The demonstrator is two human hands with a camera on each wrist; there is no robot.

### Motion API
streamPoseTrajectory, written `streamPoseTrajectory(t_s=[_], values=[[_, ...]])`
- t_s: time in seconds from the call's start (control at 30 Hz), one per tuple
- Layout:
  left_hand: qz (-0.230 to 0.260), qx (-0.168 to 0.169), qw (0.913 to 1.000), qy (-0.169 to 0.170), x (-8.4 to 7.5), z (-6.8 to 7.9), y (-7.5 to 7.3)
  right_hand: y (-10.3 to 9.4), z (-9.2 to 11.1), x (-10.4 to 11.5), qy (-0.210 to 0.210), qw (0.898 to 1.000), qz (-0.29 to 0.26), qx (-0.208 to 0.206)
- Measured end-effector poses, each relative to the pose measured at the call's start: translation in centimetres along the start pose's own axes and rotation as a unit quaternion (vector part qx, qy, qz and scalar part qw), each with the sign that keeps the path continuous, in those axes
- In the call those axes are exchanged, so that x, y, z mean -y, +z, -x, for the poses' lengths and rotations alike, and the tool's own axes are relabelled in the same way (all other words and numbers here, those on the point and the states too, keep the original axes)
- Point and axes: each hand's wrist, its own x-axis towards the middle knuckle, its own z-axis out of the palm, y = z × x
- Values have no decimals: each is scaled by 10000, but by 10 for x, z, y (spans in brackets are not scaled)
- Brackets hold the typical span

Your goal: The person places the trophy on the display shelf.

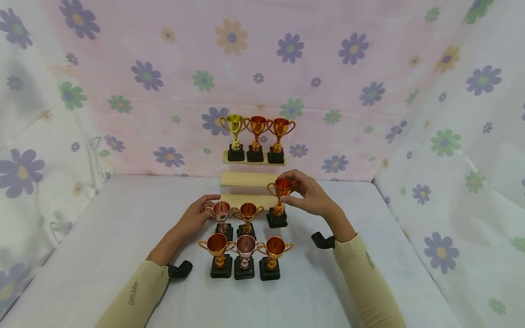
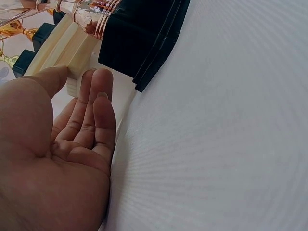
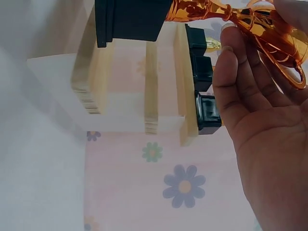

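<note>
My right hand (image 1: pixel 307 193) holds an orange-gold trophy cup (image 3: pixel 260 24) by its cup and handle. Its black base (image 1: pixel 277 218) hangs in front of the right end of the wooden tiered shelf (image 1: pixel 250 179), off the table. At the shelf's left end is my left hand (image 1: pixel 197 216), its thumb touching the lowest board (image 2: pixel 72 43) and its other fingers loosely extended. Close beside that hand stands a rose-coloured trophy (image 1: pixel 222 212). One gold trophy and two orange ones stand upright on the top board. The middle board is bare.
Next to the rose-coloured trophy stands a gold one (image 1: pixel 248 213). A front row on the white table (image 1: pixel 328 291) has an orange trophy (image 1: pixel 217 246), a pinkish one (image 1: pixel 245 248) and another orange one (image 1: pixel 275 248). Behind the shelf hangs a flowered cloth (image 1: pixel 176 114).
</note>
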Motion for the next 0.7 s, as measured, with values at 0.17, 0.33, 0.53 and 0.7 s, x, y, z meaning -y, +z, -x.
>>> streamPoseTrajectory(t_s=[0.17,0.33,0.53,0.7], values=[[47,13,10000,-33,0,0,2,-3,-10,5,187,9996,188,-76],[13,-10,10000,-32,0,0,2,-4,-24,9,224,9985,487,-68],[29,-25,10000,75,0,1,0,-6,-45,20,286,9961,833,66],[59,3,9998,200,-1,0,0,-7,-61,28,532,9906,1252,125]])
